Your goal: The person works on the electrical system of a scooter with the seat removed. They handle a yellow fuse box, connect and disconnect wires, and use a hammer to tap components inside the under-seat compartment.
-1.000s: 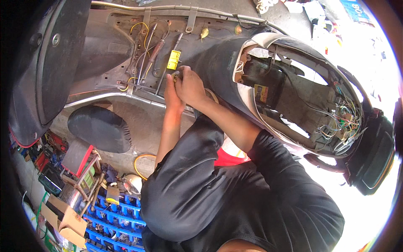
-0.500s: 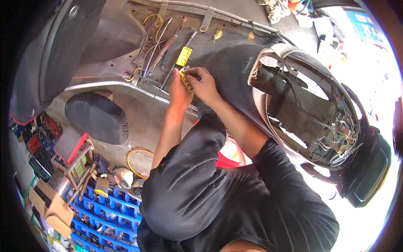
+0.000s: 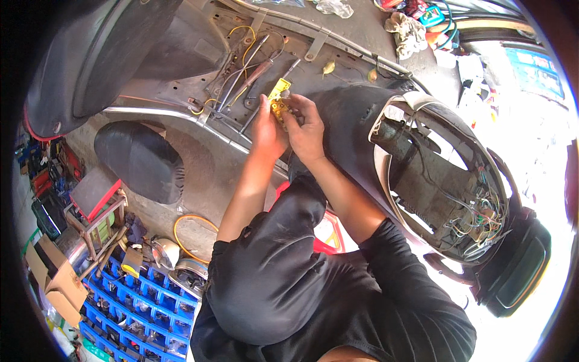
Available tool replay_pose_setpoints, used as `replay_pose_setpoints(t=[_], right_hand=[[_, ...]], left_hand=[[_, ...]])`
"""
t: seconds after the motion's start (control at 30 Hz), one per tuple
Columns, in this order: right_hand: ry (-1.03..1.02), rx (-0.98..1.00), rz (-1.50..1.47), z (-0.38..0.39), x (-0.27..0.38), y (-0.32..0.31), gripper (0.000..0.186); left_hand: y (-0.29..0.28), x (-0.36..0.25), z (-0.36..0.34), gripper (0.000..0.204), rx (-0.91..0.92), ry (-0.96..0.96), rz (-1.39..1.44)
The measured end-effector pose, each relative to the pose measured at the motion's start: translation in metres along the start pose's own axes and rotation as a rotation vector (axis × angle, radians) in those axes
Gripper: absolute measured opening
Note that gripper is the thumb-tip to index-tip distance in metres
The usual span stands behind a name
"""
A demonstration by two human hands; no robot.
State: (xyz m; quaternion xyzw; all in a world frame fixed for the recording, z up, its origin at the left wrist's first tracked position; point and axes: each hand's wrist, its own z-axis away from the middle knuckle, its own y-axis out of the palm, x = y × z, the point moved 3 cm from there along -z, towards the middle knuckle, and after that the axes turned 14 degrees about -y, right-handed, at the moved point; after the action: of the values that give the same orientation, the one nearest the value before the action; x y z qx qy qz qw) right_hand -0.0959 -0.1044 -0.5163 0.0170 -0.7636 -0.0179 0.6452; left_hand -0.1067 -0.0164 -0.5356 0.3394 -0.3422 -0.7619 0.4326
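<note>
Over the scooter's footboard (image 3: 338, 69), both hands meet at a small yellow plastic case (image 3: 280, 108) with rows of holes or slots. My left hand (image 3: 266, 130) closes round its left side. The fingers of my right hand (image 3: 309, 130) are pinched at its right edge, by a small greyish piece I cannot make out. A brighter yellow flap (image 3: 279, 88) shows just beyond the fingertips; whether it joins the case is unclear. Beside it lie a metal rod (image 3: 293, 66), a brown-handled screwdriver (image 3: 260, 70) and another long metal rod (image 3: 246, 69).
To the right, the scooter's opened front (image 3: 431, 169) exposes loose wires (image 3: 482, 223). A black seat (image 3: 139, 161) lies on the left floor. Lower left are a stool (image 3: 95, 199), blue parts bins (image 3: 139, 308) and a cardboard box (image 3: 60, 280). Rags (image 3: 407, 34) lie at the far side.
The view has shifted, so the scene sits lower. My right hand's fingers have moved along the yellow case, and the case's slotted face shows more. The tools on the footboard stay put.
</note>
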Motion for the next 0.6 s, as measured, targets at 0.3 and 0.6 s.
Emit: replay_pose_setpoints(t=[0.3, 0.6], right_hand=[[-0.085, -0.009, 0.176, 0.006, -0.003, 0.005, 0.03], [0.15, -0.115, -0.096, 0.002, 0.015, 0.009, 0.034]], left_hand=[[0.006, 0.001, 0.007, 0.067, 0.007, 0.11, -0.037], [0.004, 0.009, 0.01, 0.062, -0.143, 0.136, -0.113]])
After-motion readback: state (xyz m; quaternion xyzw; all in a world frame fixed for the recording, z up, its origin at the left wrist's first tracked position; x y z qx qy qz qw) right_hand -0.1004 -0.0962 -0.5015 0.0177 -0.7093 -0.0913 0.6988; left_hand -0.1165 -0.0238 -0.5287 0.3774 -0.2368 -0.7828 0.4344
